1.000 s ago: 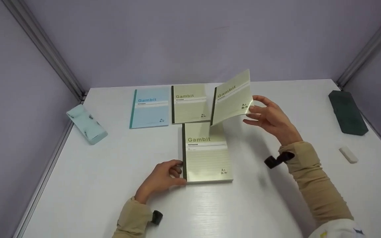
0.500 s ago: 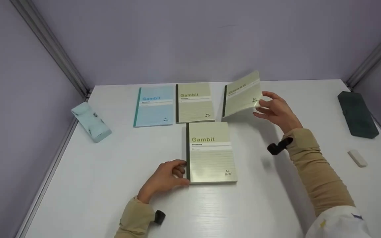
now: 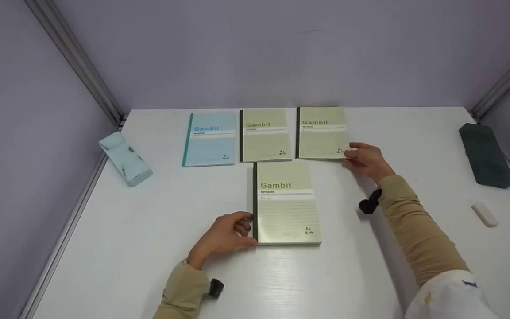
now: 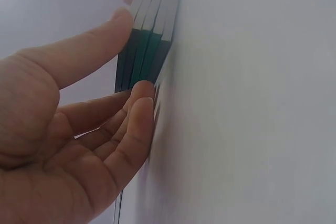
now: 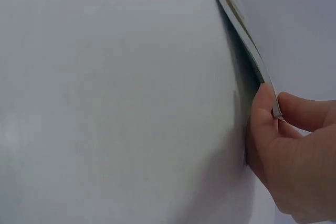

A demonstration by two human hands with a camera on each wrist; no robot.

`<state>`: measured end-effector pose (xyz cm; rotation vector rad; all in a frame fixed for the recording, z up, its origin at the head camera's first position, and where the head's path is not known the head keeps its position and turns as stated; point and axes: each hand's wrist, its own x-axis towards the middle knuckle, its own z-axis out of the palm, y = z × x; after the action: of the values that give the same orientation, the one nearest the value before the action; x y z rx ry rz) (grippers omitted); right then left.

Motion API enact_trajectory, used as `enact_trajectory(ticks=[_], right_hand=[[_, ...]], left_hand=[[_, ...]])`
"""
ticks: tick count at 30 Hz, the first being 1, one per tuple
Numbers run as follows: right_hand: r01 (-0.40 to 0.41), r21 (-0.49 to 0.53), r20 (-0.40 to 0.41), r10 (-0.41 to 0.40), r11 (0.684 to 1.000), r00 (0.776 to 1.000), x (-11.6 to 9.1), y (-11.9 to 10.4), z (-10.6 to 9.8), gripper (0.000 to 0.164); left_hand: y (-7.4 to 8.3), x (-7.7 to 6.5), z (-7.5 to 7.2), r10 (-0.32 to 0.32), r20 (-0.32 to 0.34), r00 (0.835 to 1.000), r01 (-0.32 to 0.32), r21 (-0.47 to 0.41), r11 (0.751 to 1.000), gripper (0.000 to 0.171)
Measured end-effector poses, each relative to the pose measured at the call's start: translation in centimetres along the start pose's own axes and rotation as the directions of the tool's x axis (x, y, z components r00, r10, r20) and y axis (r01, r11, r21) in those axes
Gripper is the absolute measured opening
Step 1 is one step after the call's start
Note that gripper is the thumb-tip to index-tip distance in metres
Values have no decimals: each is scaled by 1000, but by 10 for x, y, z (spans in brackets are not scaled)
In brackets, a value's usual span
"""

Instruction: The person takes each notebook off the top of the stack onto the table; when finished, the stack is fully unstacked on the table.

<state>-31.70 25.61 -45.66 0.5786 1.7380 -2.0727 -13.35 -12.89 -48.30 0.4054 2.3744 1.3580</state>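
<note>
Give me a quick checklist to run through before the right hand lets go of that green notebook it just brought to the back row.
1. Right hand grip: fingers pinch the near right corner of the right-hand green paper notebook; ok.
2. That notebook flat on the white table: the corner seems slightly raised in the right wrist view; not ok.
3. Row line-up with the middle green notebook and the light blue notebook: ok, a narrow gap shows.
4. Left hand steadies the spine side of the near stack of green notebooks: ok.
5. Number of notebooks in the stack: cannot tell.
</note>
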Motion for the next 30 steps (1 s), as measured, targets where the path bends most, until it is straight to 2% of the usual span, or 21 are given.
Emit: enact_trajectory(ticks=[3,5,7,9,12,14,17,21,23,26,28,30], right_hand=[[53,-204,-67,-68,977,995,1,1,0,61],[92,-358,-113,-140,929,984,2,2,1,56],[106,-492,-147,-203,864,968,2,2,2,52],[105,-566,-169,-240,818,956,2,1,2,48],[107,-615,-167,-262,781,951,4,1,0,47],[103,-620,-157,-251,778,955,4,0,-2,47],[109,-604,-104,-214,789,971,-1,-4,-5,53],[168,-595,45,-176,786,983,-24,-7,-6,63],[216,-566,132,-171,796,976,-41,-4,-6,65],[263,-487,249,-156,833,956,-72,10,-6,66],[280,-436,298,-156,856,942,-92,24,-6,66],[291,-411,339,-151,864,928,-108,40,-4,65]], left_hand=[[2,0,0,-6,1,1000,6,-3,1000,64],[2,0,0,-5,1,1000,5,-3,1000,63],[3,0,0,-4,3,1000,4,-1,1000,63],[3,0,0,0,3,1000,0,-2,1000,64],[2,1,0,9,0,1000,-9,-7,1000,64],[1,1,0,16,-1,1000,-16,-19,1000,64],[2,0,-1,19,4,1000,-19,-25,1000,66],[5,-2,0,3,7,1000,-3,-13,1000,70],[7,-4,0,-6,9,1000,6,-11,1000,73],[8,-5,0,-11,16,1000,11,-13,1000,76],[9,-5,0,-5,17,1000,5,-11,1000,75],[10,-6,-2,11,-1,1000,-11,4,1000,74]])
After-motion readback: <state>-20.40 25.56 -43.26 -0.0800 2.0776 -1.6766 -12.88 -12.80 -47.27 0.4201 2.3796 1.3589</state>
